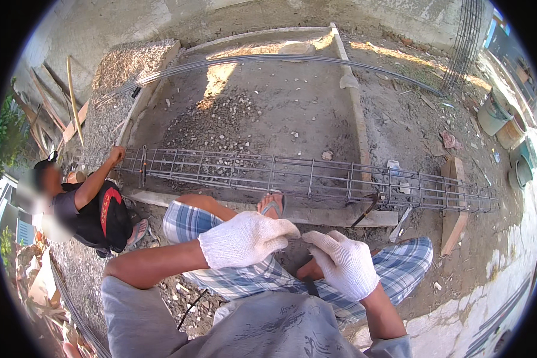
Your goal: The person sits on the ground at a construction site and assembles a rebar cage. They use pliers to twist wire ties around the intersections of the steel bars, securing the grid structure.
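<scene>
My left hand (244, 238), in a white knit glove, is above my lap with its fingers pinched together. Close by on the right, my gloved right hand (345, 262) makes a similar pinch, its fingertips pointing at the left ones. Anything between the fingers is too small to make out. In front of my knees lies a long cage of steel reinforcing bars (292, 173), running left to right. A dark metal tool (369, 209), its exact kind unclear, leans on the cage's near side to the right.
At the left another person's hand (117, 155) touches the cage end. A wooden block (453, 224) sits under the right end. Loose long bars (256, 58) cross the far side of the concrete-edged bed. Buckets (494, 113) stand at the far right.
</scene>
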Demonstrator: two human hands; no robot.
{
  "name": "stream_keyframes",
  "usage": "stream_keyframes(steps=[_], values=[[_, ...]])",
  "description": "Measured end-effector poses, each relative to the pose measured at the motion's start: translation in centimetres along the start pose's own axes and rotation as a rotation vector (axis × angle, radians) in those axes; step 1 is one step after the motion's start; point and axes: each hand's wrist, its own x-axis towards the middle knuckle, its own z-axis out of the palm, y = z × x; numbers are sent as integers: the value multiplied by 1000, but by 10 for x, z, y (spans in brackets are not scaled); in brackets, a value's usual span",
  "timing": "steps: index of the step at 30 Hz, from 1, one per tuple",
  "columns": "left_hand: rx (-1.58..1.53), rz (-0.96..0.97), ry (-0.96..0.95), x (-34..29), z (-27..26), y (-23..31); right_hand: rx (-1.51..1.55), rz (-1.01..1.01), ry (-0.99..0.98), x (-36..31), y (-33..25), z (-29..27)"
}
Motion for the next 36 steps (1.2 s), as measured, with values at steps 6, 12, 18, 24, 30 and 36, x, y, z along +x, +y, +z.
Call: stream_keyframes(steps=[6,12,18,24,30,36], values=[[-71,92,0,47,-82,-12,-77,66,27,36,1,-20],[68,-145,148,120,-152,-173,-261,156,111,100,47,-39],[-11,-242,12,186,-75,-334,-546,160,-53,197,78,-25],[-495,-453,-149,215,-53,-338,-567,155,-176,252,116,14],[-496,-435,-150,217,-49,-344,-518,103,-335,298,156,70],[-478,-415,-134,218,-43,-355,-578,21,-408,330,167,96]])
